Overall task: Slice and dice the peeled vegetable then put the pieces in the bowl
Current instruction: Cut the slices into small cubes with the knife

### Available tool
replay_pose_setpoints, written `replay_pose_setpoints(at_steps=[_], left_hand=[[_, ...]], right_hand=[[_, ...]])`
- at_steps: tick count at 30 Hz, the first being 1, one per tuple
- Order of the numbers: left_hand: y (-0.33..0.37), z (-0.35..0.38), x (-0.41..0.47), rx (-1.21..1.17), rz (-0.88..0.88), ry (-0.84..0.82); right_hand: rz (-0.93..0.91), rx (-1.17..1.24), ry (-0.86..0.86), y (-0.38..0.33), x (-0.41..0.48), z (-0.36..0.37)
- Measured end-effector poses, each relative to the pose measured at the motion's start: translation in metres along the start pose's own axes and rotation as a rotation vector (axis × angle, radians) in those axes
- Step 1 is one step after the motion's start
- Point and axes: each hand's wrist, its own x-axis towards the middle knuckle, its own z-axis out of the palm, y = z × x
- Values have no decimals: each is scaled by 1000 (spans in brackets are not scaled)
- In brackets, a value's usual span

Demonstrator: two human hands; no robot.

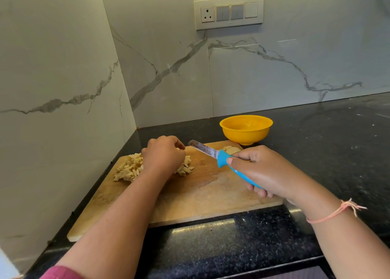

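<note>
Walls: two marble-look walls (pixel 274 68) meet in a corner at the far left and close off the tabletop on its left and far sides.
Tabletop: the black speckled tabletop (pixel 327 141) has open room to the right of the board and behind the bowl; its front edge runs along the bottom of the view.
Cutting board: the wooden cutting board (pixel 200 194) lies at an angle, its left end near the left wall and its near long edge close to the tabletop's front edge. Its middle and near part are bare.
Left hand: the left hand (pixel 163 155) rests on the pile at the board's far left, fingers curled downward. Whether it grips any pieces cannot be told.
Right hand: the right hand (pixel 268 169) is wrapped round the knife handle above the board's right side, well apart from the left hand.
Bowl: the yellow bowl (pixel 245 136) stands upright just beyond the board's far right corner.
Switch panel: a socket and switch panel (pixel 229 12) sits high on the far wall.
Knife: the blue-handled knife (pixel 219 156) is held off the board, its blade pointing left toward the left hand.
Diced pieces: the pale diced pieces (pixel 128 168) are heaped under and on both sides of the left hand.
Slices: a few uncut slices (pixel 232 149) lie at the far right corner, between knife and bowl.
Thread: a pink thread (pixel 335 212) circles the right wrist.
</note>
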Motion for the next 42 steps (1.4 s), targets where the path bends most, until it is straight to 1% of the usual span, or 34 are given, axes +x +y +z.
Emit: replay_pose_setpoints(at_steps=[4, 7, 10, 14, 18, 21, 26, 29, 31, 35, 39, 42], left_hand=[[0, 1, 2, -6, 1, -32], [1, 3, 2, 25, 21, 10], [8, 4, 1, 118, 94, 41], [26, 12, 0, 240, 231, -16], [50, 22, 5, 213, 333, -110], [63, 30, 13, 200, 333, -163], [61, 33, 17, 250, 349, -78], [50, 27, 14, 172, 359, -46], [43, 22, 11, 112, 358, -73], [27, 12, 8, 48, 284, -171], [19, 7, 5, 15, 244, -133], [22, 11, 0, 2, 216, -125]], right_hand=[[-39, 5, 76, 1, 2, 0], [-62, -39, 166, 6, 3, 7], [-66, -104, 241, 11, 2, 11], [-72, -158, 301, 15, 6, 14], [-79, -148, 325, 20, 9, 16], [-80, -146, 337, 22, 9, 16], [-95, -170, 344, 23, 9, 16], [-98, -174, 349, 23, 9, 16], [-98, -169, 350, 23, 8, 16], [-99, -183, 351, 21, 7, 16], [-102, -233, 310, 18, 6, 17], [-79, -324, 255, 15, 8, 17]])
